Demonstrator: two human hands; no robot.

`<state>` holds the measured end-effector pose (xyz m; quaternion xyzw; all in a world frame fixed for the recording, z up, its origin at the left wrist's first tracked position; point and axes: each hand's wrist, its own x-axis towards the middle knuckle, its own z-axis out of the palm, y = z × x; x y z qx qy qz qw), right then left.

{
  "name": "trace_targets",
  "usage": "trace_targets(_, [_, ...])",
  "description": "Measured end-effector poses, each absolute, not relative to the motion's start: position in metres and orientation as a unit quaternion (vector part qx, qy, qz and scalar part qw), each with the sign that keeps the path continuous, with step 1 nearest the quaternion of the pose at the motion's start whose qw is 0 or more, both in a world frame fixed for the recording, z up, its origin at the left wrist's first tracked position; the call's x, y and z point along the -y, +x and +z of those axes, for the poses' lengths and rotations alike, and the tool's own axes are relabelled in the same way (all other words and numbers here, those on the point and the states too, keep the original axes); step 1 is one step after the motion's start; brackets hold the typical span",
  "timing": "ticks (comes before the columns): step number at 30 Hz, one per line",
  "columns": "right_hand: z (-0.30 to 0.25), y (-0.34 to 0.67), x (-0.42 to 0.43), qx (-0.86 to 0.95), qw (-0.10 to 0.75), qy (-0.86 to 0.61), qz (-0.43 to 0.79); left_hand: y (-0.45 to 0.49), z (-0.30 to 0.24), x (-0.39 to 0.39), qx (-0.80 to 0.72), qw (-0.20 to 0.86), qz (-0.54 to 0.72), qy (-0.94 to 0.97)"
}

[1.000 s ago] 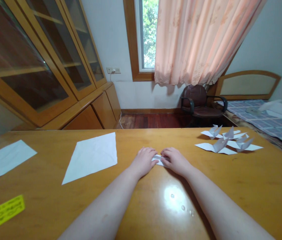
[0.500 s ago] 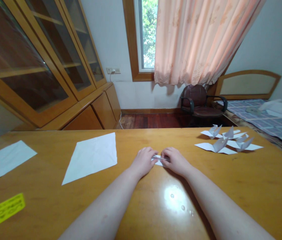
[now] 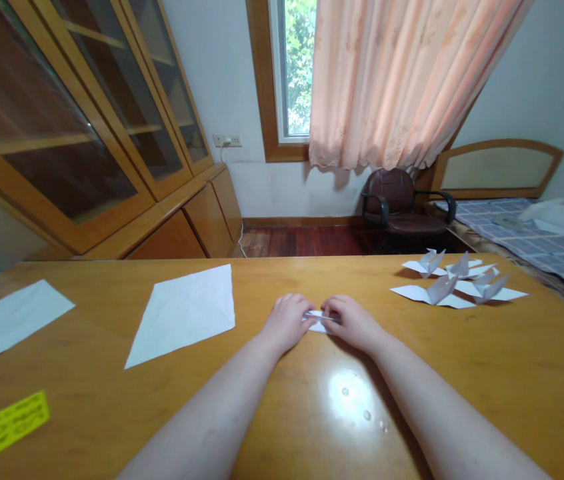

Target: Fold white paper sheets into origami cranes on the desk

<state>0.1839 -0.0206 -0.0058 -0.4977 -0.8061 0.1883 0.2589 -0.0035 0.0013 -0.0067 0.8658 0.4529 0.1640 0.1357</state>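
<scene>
My left hand (image 3: 286, 320) and my right hand (image 3: 351, 321) meet at the middle of the wooden table (image 3: 282, 400). Both have curled fingers pressed on a small folded piece of white paper (image 3: 319, 321), of which only a sliver shows between them. A flat white square sheet (image 3: 185, 312) lies to the left of my left hand. Several folded white paper birds (image 3: 455, 283) stand to the right, beyond my right hand.
Another white sheet (image 3: 7, 323) lies at the table's left edge, a yellow strip (image 3: 2, 430) near the front left corner. Beyond the table are a glass-door cabinet (image 3: 87, 127), a dark office chair (image 3: 402, 203), a bed (image 3: 537, 240) and a pink curtain (image 3: 402, 80).
Almost nothing differs; my fingers shift slightly on the folded paper while both hands stay in place.
</scene>
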Motion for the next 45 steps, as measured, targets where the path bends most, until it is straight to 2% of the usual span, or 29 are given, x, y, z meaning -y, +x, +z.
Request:
trace_targets(21, [-0.006, 0.187, 0.019, 0.816, 0.237, -0.491, 0.194, -0.001, 0.005, 0.004, -0.413, 0.137, 0.217, 0.874])
trace_targets(29, [-0.005, 0.187, 0.016, 0.744, 0.254, -0.599, 0.152, -0.004, -0.011, -0.005, -0.528, 0.098, 0.387, 0.750])
trace_targets(32, [-0.004, 0.188, 0.015, 0.700, 0.264, -0.643, 0.163, -0.005, -0.017, -0.013, -0.575, 0.157, 0.426, 0.680])
trace_targets(35, [-0.003, 0.187, 0.015, 0.678, 0.289, -0.650, 0.188, -0.004, -0.016, -0.015, -0.575, 0.269, 0.433, 0.640])
trace_targets(40, [-0.005, 0.184, 0.015, 0.646, 0.339, -0.636, 0.253, 0.003, -0.004, -0.002, -0.451, 0.417, 0.351, 0.707])
trace_targets(45, [-0.011, 0.182, 0.015, 0.645, 0.350, -0.572, 0.368, 0.005, 0.005, 0.007, -0.400, 0.424, 0.288, 0.760])
